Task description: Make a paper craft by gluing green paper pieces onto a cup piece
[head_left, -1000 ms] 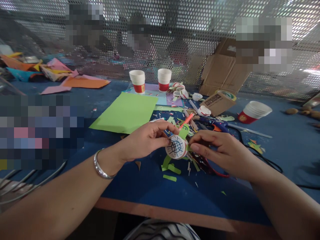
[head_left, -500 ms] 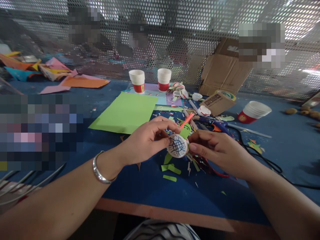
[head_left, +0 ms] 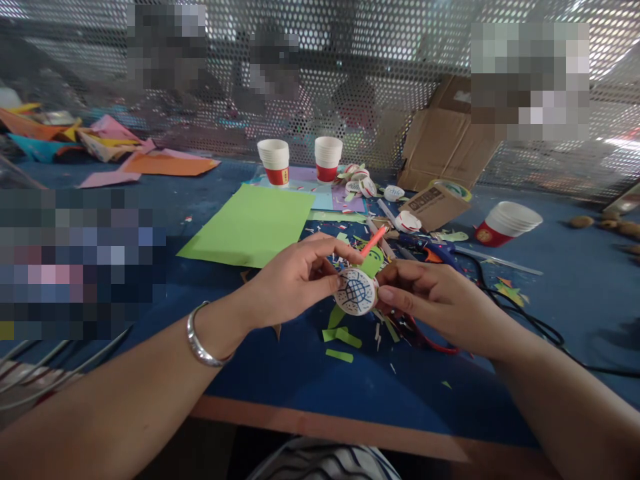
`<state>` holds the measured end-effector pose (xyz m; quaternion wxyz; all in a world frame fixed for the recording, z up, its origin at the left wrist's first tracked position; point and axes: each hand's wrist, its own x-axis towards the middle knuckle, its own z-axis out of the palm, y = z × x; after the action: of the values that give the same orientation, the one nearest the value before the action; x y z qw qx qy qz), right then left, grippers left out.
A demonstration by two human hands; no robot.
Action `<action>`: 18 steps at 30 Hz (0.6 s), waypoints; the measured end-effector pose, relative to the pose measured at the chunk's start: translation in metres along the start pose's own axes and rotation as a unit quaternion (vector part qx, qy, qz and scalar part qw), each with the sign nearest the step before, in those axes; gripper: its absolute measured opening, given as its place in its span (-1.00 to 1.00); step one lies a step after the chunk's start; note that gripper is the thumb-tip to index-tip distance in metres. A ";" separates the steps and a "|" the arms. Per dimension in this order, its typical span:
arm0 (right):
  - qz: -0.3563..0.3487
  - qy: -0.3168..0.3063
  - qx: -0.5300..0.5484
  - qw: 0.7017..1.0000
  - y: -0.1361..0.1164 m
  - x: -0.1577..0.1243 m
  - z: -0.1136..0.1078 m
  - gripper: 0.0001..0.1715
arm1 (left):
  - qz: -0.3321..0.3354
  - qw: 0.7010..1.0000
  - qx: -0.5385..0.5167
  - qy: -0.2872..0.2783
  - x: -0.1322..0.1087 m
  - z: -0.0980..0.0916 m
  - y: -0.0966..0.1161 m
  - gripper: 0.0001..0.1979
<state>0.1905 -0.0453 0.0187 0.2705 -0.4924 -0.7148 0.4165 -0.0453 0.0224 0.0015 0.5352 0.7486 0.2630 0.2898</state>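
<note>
Between my two hands is a small paper-cup turtle (head_left: 356, 293), a white disc with a blue grid and dots drawn on it. A green paper head with a drawn smile stands up at its far edge, and a green strip shows below. My left hand (head_left: 300, 277) pinches the disc's left rim between thumb and fingers. Closed on the right rim is my right hand (head_left: 437, 300), its fingertips partly hidden. An orange-red stick (head_left: 373, 243) rises behind the head; whether a hand holds it I cannot tell.
A green sheet (head_left: 250, 223) lies left of my hands. Paper cups (head_left: 274, 163) stand behind it, and another stack (head_left: 507, 223) leans at right. Paper scraps (head_left: 340, 356), a blue glue gun (head_left: 435, 247), a black cord (head_left: 530, 313) and a cardboard box (head_left: 450, 140) surround the work spot.
The turtle has tilted slightly, so its patterned face and green head show more fully. Both hands keep nearly the same place.
</note>
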 end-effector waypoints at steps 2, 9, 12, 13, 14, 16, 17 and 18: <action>-0.001 -0.003 -0.002 1.000 0.000 0.000 0.000 -0.62 | -0.002 1.000 -0.001 0.001 0.000 0.000 0.000 -0.75; -0.006 0.021 -0.012 1.000 -0.002 0.001 -0.001 -0.66 | -0.042 0.998 -0.020 0.032 0.001 0.001 0.008 -0.75; 0.007 0.030 0.007 1.000 -0.004 0.002 -0.001 -0.70 | -0.048 0.998 -0.028 0.042 0.001 0.001 0.010 -0.71; 0.009 0.036 0.013 0.999 -0.004 0.002 -0.001 -0.71 | -0.047 0.998 -0.030 0.043 0.001 0.001 0.009 -0.70; 0.011 0.045 0.019 0.999 -0.004 0.003 -0.002 -0.72 | -0.047 0.997 -0.034 0.044 0.001 0.000 0.009 -0.68; 0.020 0.074 0.030 0.997 -0.002 0.004 -0.002 -0.70 | -0.055 0.996 -0.056 0.050 0.001 0.000 0.007 -0.66; 0.025 0.094 0.036 0.995 -0.001 0.004 -0.003 -0.68 | -0.061 0.994 -0.075 0.057 0.001 0.000 0.006 -0.64; 0.031 0.115 0.041 0.992 0.001 0.005 -0.003 -0.66 | -0.067 0.991 -0.096 0.067 0.002 0.000 0.004 -0.63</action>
<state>0.1916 -0.0394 0.0193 0.3576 -0.5476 -0.6454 0.3945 -0.0438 0.0224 0.0059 0.6038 0.6536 0.3188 0.3265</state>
